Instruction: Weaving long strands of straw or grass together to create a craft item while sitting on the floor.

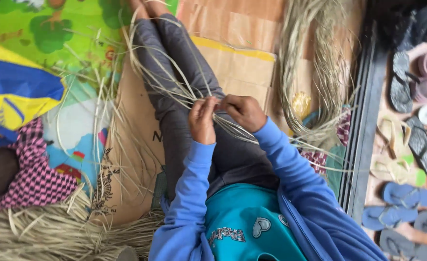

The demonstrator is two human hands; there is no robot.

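I sit on flattened cardboard [242,67] with my legs in grey trousers stretched away from me. My left hand [202,118] and my right hand [243,112] meet above my lap, both pinching thin pale straw strands [167,82]. The strands fan out from my fingers over my legs toward the upper left and trail to the right past my right sleeve. Both arms wear blue sleeves.
A large bundle of long straw [315,72] lies on the right. More loose straw [44,232] is heaped at the lower left. A yellow and blue bag [15,87] and pink checked cloth [35,169] lie left. Several sandals [411,154] sit beyond a dark door rail [363,135].
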